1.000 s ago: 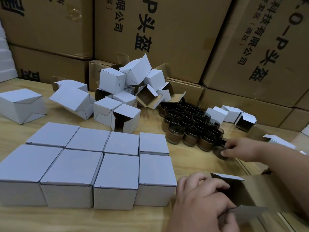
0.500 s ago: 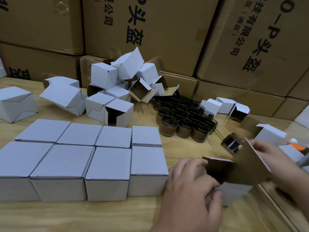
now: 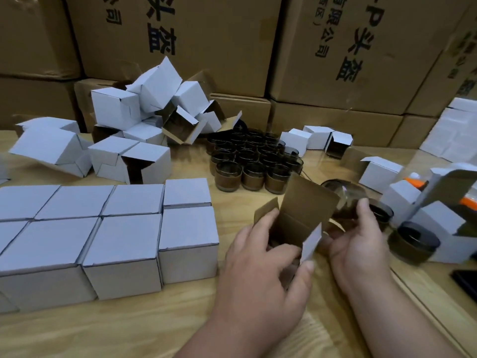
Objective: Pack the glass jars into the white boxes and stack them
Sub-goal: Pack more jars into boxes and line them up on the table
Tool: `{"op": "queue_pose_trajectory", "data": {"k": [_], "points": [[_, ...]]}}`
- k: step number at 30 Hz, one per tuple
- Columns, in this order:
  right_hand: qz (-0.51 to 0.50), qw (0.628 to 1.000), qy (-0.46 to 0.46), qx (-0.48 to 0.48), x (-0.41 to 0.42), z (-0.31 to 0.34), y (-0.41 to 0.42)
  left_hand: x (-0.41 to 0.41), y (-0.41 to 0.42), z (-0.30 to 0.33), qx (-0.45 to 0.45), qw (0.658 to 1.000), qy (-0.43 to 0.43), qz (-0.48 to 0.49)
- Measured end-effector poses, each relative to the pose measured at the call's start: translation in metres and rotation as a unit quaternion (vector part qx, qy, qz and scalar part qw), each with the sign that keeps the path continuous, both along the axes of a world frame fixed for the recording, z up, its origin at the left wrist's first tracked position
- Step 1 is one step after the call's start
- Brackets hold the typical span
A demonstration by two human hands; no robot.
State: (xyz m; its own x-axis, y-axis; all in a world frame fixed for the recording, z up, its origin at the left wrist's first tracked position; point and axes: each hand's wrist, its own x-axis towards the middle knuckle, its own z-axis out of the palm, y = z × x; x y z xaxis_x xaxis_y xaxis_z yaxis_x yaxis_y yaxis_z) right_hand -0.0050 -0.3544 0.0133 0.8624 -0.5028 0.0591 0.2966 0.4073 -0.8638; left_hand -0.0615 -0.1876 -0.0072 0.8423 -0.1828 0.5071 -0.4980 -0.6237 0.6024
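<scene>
My left hand point(image 3: 265, 257) grips an open white box point(image 3: 296, 220) with brown inner flaps standing up, low in the middle of the view. My right hand point(image 3: 361, 241) holds a glass jar point(image 3: 343, 200) tilted on its side just right of the box's raised flap. A cluster of several dark glass jars point(image 3: 253, 161) stands on the wooden table point(image 3: 129, 329) behind the hands. To the left, several closed white boxes point(image 3: 108, 228) sit packed together in rows.
A heap of empty open white boxes point(image 3: 144, 120) lies at the back left. More white boxes point(image 3: 382, 171) and loose jars point(image 3: 413, 241) sit at the right, with an orange object point(image 3: 415, 183) among them. Large brown cartons point(image 3: 335, 55) wall the back.
My right hand picked a jar from the cluster's right end and brought it to the box. My left hand turned the box upright, flaps open. The view shifted right and closer.
</scene>
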Motion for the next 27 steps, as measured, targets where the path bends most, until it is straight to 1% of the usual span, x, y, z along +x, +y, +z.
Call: {"op": "queue_pose_trajectory", "data": {"k": [1,3,5,7,9,10,11,12,15,17,19,23,27], "points": [[-0.023,1.0,-0.004,-0.021,-0.002,0.002,-0.001,-0.001,0.0,0.001,0.012,1.0,0.004,0.0],[-0.08,0.991,-0.022,-0.109,-0.008,0.005,0.0,-0.004,-0.001,0.003,0.034,0.999,0.024,0.004],[-0.128,0.962,-0.085,-0.224,-0.016,0.009,0.003,-0.006,-0.003,0.004,0.055,0.997,0.043,0.016],[-0.152,0.912,-0.197,-0.325,-0.023,0.016,0.007,-0.007,-0.004,0.004,0.073,0.996,0.048,0.034],[-0.158,0.84,-0.305,-0.42,-0.031,0.022,0.011,-0.008,-0.007,0.006,0.093,0.993,0.052,0.053],[-0.158,0.804,-0.346,-0.457,-0.034,0.025,0.015,-0.008,-0.009,0.007,0.107,0.991,0.054,0.062],[-0.153,0.779,-0.374,-0.48,-0.037,0.029,0.019,-0.009,-0.011,0.008,0.123,0.988,0.058,0.071],[-0.143,0.765,-0.387,-0.494,-0.041,0.031,0.025,-0.009,-0.012,0.009,0.139,0.985,0.063,0.078],[-0.097,0.755,-0.382,-0.525,-0.045,0.032,0.045,-0.007,-0.015,0.011,0.173,0.978,0.061,0.098],[-0.072,0.75,-0.359,-0.551,-0.042,0.027,0.051,-0.005,-0.015,0.01,0.187,0.975,0.058,0.107],[-0.047,0.754,-0.323,-0.57,-0.037,0.023,0.05,-0.004,-0.013,0.01,0.186,0.975,0.06,0.105],[-0.037,0.767,-0.253,-0.588,-0.028,0.015,0.041,-0.004,-0.01,0.009,0.132,0.984,0.065,0.099],[-0.02,0.8,-0.176,-0.573,-0.022,0.008,0.031,-0.006,-0.01,0.001,0.081,0.99,0.068,0.092]]}}
